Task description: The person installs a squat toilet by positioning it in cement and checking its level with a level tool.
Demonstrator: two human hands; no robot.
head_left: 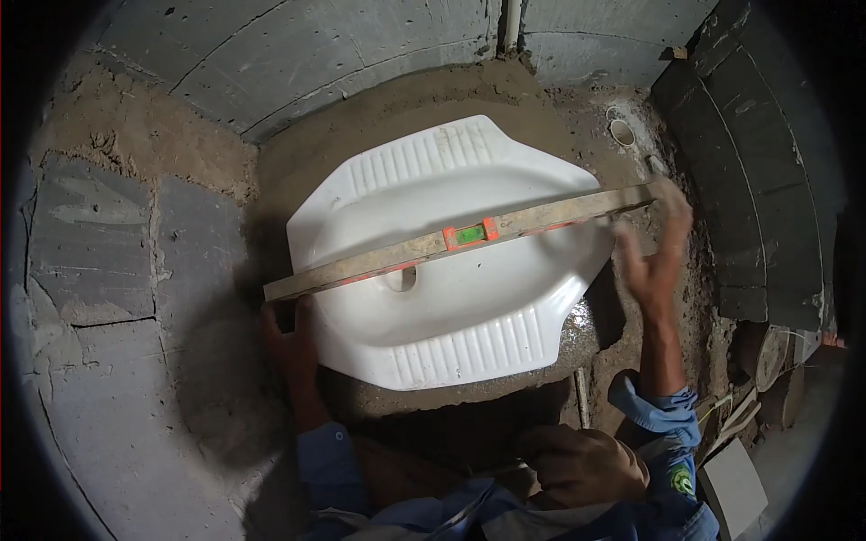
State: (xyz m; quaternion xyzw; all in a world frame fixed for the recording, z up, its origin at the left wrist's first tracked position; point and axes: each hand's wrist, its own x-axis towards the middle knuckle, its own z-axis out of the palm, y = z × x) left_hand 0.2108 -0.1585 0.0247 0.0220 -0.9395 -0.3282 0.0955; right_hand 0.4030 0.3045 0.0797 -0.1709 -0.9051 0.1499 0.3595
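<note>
A white ceramic squat toilet pan (433, 216) with ribbed foot rests sits in a bed of wet mortar. Across its rim, slanting up to the right, lies a long, dirt-stained spirit level (388, 259) with a green vial in an orange frame. My left hand (293, 347) is at the level's left end, its fingertips against the lower edge and partly hidden. Beside the right end is my right hand (657, 257), slightly blurred, thumb and fingers spread apart; its fingertips meet or nearly meet the end of the level.
Grey block walls (352, 54) enclose the back and right. An open pipe end (621, 132) rises from the floor at the back right. A pale tile piece (735, 487) leans at the lower right. Grey blocks (99, 252) stand on the left.
</note>
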